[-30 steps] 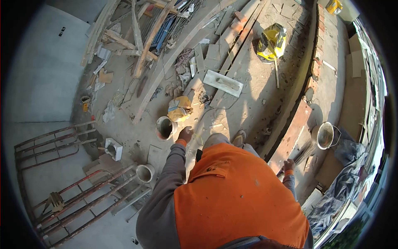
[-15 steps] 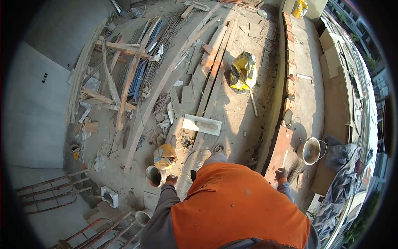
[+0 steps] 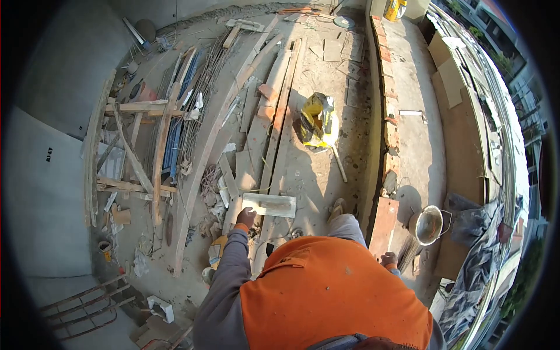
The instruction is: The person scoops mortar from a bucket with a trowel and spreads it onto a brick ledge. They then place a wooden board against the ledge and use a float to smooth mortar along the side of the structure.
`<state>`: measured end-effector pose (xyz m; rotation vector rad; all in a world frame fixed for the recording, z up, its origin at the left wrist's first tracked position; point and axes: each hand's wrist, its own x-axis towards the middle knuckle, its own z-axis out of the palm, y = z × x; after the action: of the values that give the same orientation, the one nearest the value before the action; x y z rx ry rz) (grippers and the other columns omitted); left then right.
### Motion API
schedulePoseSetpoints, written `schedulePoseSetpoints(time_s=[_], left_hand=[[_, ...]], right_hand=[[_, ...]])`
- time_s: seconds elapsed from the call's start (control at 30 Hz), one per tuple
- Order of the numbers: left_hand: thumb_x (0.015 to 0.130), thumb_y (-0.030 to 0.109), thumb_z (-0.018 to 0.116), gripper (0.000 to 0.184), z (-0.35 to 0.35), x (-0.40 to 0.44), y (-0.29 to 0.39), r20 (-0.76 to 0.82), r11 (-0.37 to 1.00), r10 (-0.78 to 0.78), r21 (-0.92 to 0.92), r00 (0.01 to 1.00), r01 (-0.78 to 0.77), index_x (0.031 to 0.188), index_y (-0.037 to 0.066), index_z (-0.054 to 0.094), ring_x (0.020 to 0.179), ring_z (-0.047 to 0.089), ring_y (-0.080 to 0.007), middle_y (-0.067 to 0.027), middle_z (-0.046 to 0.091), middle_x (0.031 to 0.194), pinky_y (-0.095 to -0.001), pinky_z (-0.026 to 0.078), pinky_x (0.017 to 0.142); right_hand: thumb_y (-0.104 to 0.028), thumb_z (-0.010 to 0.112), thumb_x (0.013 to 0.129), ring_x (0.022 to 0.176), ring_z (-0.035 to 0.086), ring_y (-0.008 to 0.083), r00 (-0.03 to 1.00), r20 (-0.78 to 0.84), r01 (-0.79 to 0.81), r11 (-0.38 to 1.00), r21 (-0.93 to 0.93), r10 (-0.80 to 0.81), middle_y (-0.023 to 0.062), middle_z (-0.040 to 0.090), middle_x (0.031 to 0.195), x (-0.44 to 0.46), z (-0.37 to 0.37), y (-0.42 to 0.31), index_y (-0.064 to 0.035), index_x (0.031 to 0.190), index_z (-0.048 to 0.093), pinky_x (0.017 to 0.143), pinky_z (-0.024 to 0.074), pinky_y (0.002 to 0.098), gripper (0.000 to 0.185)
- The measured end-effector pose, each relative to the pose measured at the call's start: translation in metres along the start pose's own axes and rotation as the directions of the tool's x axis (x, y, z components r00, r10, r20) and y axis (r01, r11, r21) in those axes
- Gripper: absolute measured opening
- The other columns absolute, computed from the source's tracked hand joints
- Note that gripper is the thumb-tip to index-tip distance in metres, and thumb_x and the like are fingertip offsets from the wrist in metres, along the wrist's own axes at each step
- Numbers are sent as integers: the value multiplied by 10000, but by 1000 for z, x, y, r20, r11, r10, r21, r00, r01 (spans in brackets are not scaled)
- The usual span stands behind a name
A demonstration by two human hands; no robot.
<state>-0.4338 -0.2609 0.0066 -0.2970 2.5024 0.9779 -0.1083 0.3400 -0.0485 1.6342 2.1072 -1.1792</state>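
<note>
My left hand (image 3: pixel 246 217) is stretched forward to the left end of a white rectangular board (image 3: pixel 268 204) that looks like a plastering float, with a tan strip along its middle. It overlaps the board's near left corner; the fingers are too small to show whether they grip it. Low on the right, my right hand (image 3: pixel 389 259) has its fingers curled beside the near end of a reddish-brown plank (image 3: pixel 383 224). Whatever it may hold is hidden. A yellow-brown bag (image 3: pixel 217 251) is partly covered by my left sleeve.
A black-and-yellow bag (image 3: pixel 319 119) stands ahead with a stick beside it. Along the right runs a low brick wall (image 3: pixel 388 105), with a bucket (image 3: pixel 427 225) beyond it. Long timbers (image 3: pixel 233 96) and a wooden frame (image 3: pixel 157 151) lie left; metal rails (image 3: pixel 87 306) are lower left.
My left hand has moved forward from beside a bucket and the yellow-brown bag to the white board's end. My right hand stays low, fingers curled. The view has shifted and my body leans forward.
</note>
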Motion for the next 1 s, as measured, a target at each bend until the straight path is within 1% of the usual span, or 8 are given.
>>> schedulePoseSetpoints(time_s=[0.07, 0.13, 0.2, 0.23, 0.33, 0.53, 0.67, 1.0], left_hand=[[811, 281, 603, 452, 20, 17, 23, 5, 987, -77, -144, 997, 77, 1138, -28, 550, 783, 636, -242, -180, 654, 921, -341, 500, 716], [817, 275, 598, 449, 53, 46, 15, 3, 999, -47, 1, 999, 47, 1144, -28, 547, 721, 632, -232, -173, 654, 915, -343, 502, 676], [821, 291, 597, 440, 77, 52, 29, 33, 995, -82, 64, 996, 80, 1137, -12, 561, 685, 626, -221, -171, 653, 928, -343, 500, 664], [819, 301, 600, 448, 82, 47, 44, 76, 990, -86, 119, 993, 76, 1141, -8, 560, 732, 631, -233, -174, 648, 958, -345, 498, 692], [785, 348, 631, 470, 97, 60, 88, 212, 968, -249, 24, 945, 250, 1132, 37, 574, 1056, 557, -329, -185, 589, 1138, -366, 423, 914], [776, 324, 614, 426, 83, 91, 188, 124, 986, -163, 62, 979, 156, 1081, 27, 584, 984, 584, -341, -191, 625, 1032, -379, 449, 866], [805, 330, 601, 400, 70, 151, 235, 99, 972, -152, 196, 983, 130, 1080, 41, 595, 1018, 575, -329, -182, 616, 1068, -368, 437, 876], [801, 305, 582, 469, 73, 322, 339, 147, 997, -69, 55, 987, 62, 1169, 16, 547, 1098, 531, -335, -197, 570, 1166, -379, 424, 914]], right_hand=[[-132, 656, 713, 510, 593, 198, 998, 58, -8, 994, -105, 14, 134, 623, 676, 7, -15, -31, -48, 1026, 591, 446, 487, 345, 330], [-147, 659, 703, 588, 622, 224, 998, 41, -28, 979, -203, 38, 141, 645, 740, 12, -39, -86, -45, 1014, 604, 534, 515, 360, 331], [-157, 655, 694, 695, 641, 247, 974, -96, 160, 921, -355, -206, 142, 662, 805, 78, -42, -51, -35, 985, 620, 641, 521, 365, 317], [-179, 655, 683, 771, 644, 274, 998, -54, -34, 999, -21, 33, 157, 666, 851, 108, -47, -46, -34, 956, 631, 703, 513, 363, 311], [-206, 635, 678, 780, 646, 300, 988, 17, -152, 988, 18, 151, 189, 657, 848, 111, -103, -137, -45, 970, 631, 698, 514, 364, 334], [-211, 601, 695, 694, 649, 291, 971, -131, 174, 969, -176, -198, 194, 655, 868, 277, -126, -136, -52, 998, 625, 634, 523, 349, 343], [-211, 570, 736, 581, 619, 245, 998, -69, 8, 991, 136, 1, 143, 646, 788, 277, -119, -215, -59, 1041, 604, 502, 501, 369, 342], [-179, 549, 773, 540, 599, 211, 994, 57, -90, 996, 26, 88, 121, 631, 769, 288, -100, -351, -65, 1089, 565, 451, 495, 362, 337]])
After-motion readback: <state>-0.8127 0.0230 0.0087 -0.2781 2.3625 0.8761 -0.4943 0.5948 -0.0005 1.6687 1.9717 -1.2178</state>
